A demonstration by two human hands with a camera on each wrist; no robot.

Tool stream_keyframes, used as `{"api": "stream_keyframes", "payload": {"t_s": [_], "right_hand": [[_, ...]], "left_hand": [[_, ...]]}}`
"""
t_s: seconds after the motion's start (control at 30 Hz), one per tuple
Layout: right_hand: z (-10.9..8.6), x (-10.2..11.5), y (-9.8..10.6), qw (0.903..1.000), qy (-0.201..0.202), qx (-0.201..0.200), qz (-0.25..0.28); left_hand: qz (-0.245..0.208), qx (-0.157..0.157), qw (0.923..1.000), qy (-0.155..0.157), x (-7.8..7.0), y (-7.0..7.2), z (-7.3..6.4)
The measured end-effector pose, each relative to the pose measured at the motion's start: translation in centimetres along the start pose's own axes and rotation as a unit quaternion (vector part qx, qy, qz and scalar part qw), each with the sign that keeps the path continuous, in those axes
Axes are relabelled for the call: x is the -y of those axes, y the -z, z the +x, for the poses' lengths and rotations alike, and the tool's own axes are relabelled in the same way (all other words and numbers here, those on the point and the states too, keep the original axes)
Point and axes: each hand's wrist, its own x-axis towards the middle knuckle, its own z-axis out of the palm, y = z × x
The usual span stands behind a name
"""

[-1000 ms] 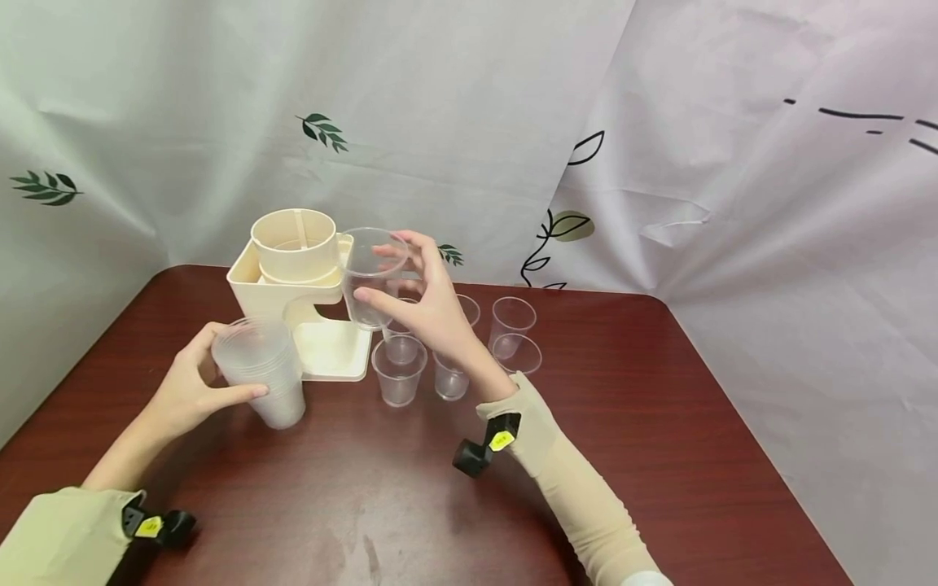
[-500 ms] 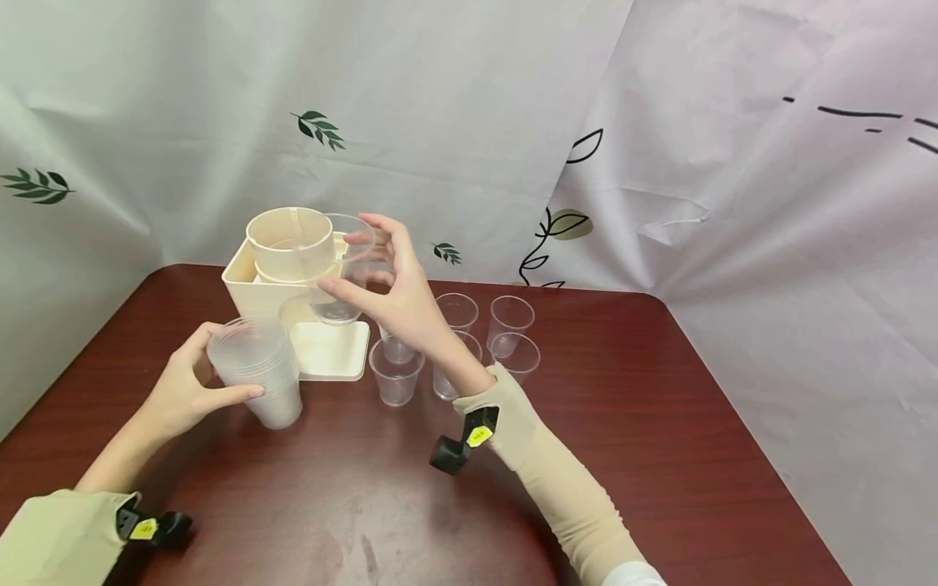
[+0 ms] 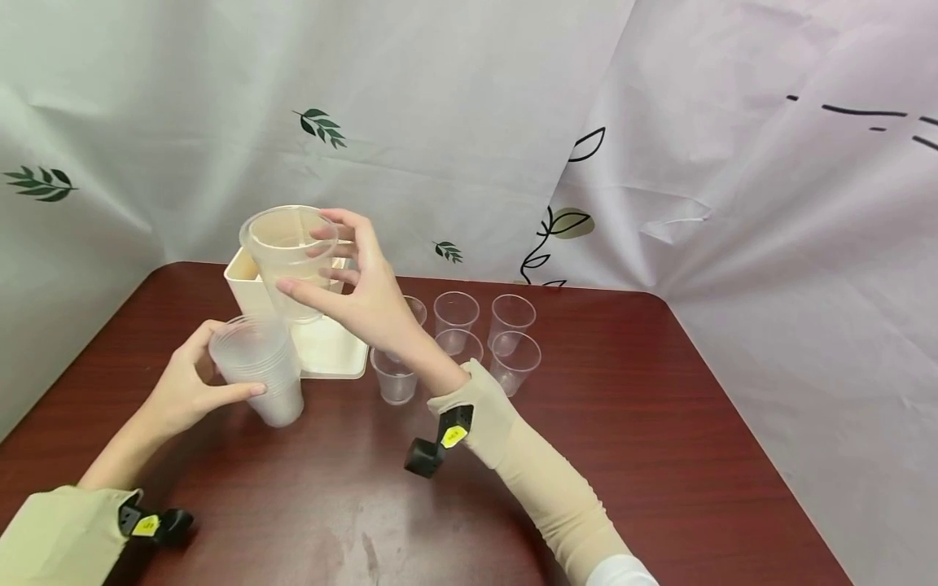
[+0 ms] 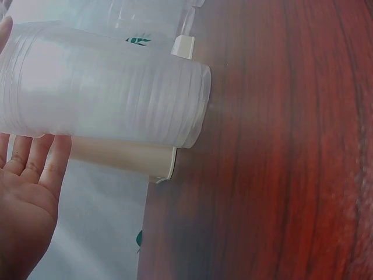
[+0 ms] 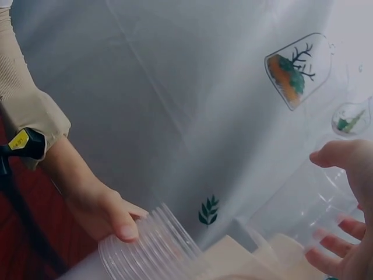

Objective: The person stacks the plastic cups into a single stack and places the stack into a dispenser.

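My left hand (image 3: 179, 387) grips a stack of nested clear plastic cups (image 3: 264, 366) near the rims, thumb in front. The stack leans, base toward the table; I cannot tell whether it touches. In the left wrist view this stack (image 4: 111, 87) crosses the upper left, fingers below it. My right hand (image 3: 366, 293) holds one clear plastic cup (image 3: 296, 264) upright, thumb on the near side. That cup is raised in front of a cream-coloured stand (image 3: 333, 350) with a round holder, partly covering it. The right wrist view shows the same cup (image 5: 297, 204) between thumb and fingers.
Several clear cups stand upright right of the stand, in two rows, among them a near right cup (image 3: 515, 358) and a far middle cup (image 3: 456, 313). The right forearm partly hides the left ones. A white patterned curtain (image 3: 440, 146) hangs behind the dark red table (image 3: 623, 456).
My right hand has carried the single cup leftward, from the stand's right side to in front of its round holder. The left hand and its stack have hardly moved.
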Motion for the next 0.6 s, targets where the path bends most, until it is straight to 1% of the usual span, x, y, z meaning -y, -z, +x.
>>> {"api": "stream_keyframes", "payload": {"t_s": [0.13, 0.23, 0.4, 0.5, 0.6], "right_hand": [[0.1, -0.1, -0.7, 0.9999, -0.007, 0.009, 0.007], [0.0, -0.1, -1.2, 0.9998, -0.002, 0.021, -0.002], [0.0, -0.2, -1.9, 0.9989, 0.011, 0.038, -0.026], [0.0, -0.5, -2.3, 0.9985, 0.011, 0.045, -0.030], [0.0, -0.7, -2.6, 0.9982, 0.007, 0.051, -0.030]], "left_hand": [[0.007, 0.000, 1.0000, 0.002, -0.1, 0.0, 0.0], [0.013, 0.001, 0.9999, 0.003, -0.1, 0.0, 0.0], [0.040, -0.002, 0.9992, 0.008, -0.2, 0.0, 0.0], [0.057, -0.002, 0.9983, 0.012, -0.2, 0.0, -0.1], [0.062, 0.000, 0.9980, 0.011, -0.2, 0.0, -0.1]]}}
